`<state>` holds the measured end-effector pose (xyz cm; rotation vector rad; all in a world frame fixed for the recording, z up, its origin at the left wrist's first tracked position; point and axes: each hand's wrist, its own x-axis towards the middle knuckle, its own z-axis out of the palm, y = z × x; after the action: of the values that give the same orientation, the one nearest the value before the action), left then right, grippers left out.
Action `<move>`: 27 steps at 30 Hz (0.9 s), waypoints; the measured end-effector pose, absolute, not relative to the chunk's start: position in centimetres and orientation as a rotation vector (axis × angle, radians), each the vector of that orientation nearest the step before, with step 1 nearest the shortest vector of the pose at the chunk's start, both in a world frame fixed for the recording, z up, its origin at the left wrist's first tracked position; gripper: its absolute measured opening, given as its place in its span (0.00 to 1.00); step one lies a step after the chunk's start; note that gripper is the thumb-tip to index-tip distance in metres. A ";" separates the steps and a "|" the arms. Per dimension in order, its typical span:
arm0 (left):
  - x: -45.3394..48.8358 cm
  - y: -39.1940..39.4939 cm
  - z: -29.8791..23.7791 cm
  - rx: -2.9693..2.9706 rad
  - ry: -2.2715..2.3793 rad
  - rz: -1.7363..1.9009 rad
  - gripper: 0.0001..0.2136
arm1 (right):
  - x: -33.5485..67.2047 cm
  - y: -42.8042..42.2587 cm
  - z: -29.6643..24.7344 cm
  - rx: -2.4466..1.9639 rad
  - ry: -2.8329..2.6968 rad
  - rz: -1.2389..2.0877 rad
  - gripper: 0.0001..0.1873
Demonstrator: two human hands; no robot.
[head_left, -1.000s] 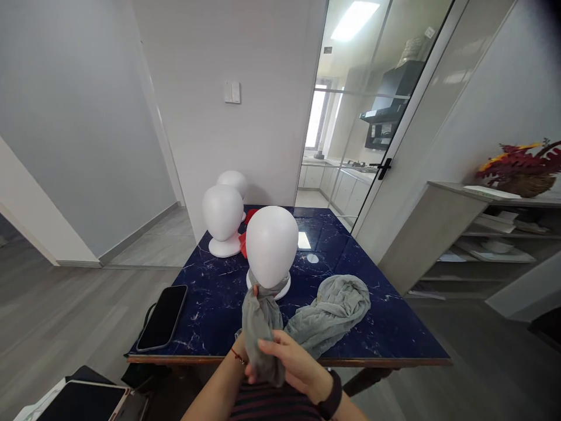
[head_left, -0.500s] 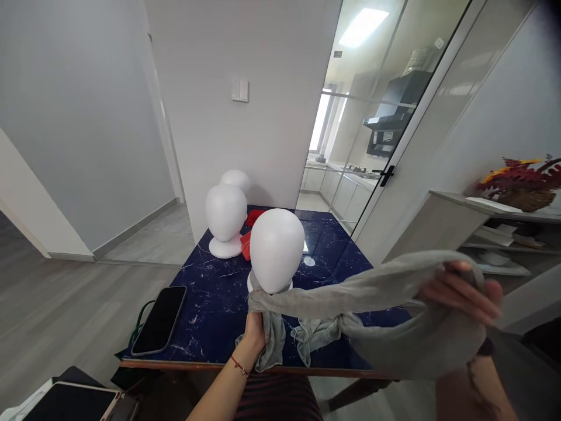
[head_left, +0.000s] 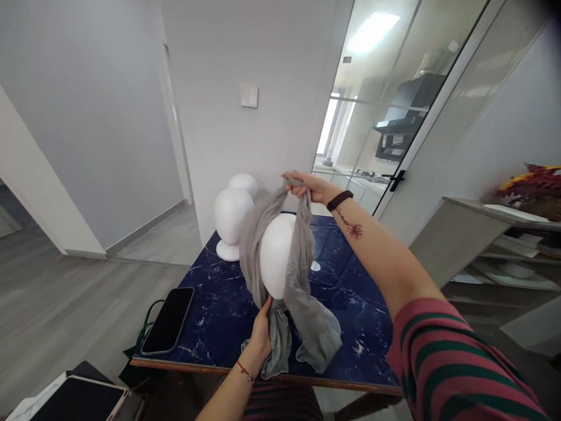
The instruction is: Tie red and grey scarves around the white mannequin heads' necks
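A white mannequin head [head_left: 274, 257] stands at the front of the dark blue marbled table [head_left: 210, 304]. A long grey scarf [head_left: 300, 269] hangs on both sides of it, and its ends lie on the tabletop. My right hand [head_left: 302, 186] is closed on the scarf above and behind the head, holding a loop up. Low at the head's neck, my left hand [head_left: 262, 330] grips the scarf, its thumb pointing up; the other fingers are partly hidden by the cloth.
Behind to the left stand two more white mannequin heads, a nearer one [head_left: 234, 215] and a farther one [head_left: 243, 183]. A black phone [head_left: 169, 320] lies at the table's left edge. To the right are a glass door [head_left: 350, 134] and a shelf unit [head_left: 477, 234].
My right hand has swung from the far right up and left, carrying the scarf over and behind the head. The left hand stays low at the neck. The view has shifted slightly.
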<state>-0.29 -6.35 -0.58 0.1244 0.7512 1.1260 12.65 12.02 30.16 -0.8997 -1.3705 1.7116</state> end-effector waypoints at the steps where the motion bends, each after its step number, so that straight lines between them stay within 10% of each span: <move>1: -0.3 -6.4 -0.5 0.126 0.752 1.112 0.19 | 12.9 13.2 29.0 -0.983 -1.299 1.757 0.11; 27: -0.3 -6.0 -1.4 0.298 0.930 1.233 0.19 | 36.6 -15.9 6.0 -1.231 -1.127 1.676 0.22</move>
<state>-0.27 -5.99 -1.38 0.2983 0.9302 1.2333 36.55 -15.91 5.98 -1.2306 -1.1270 1.6760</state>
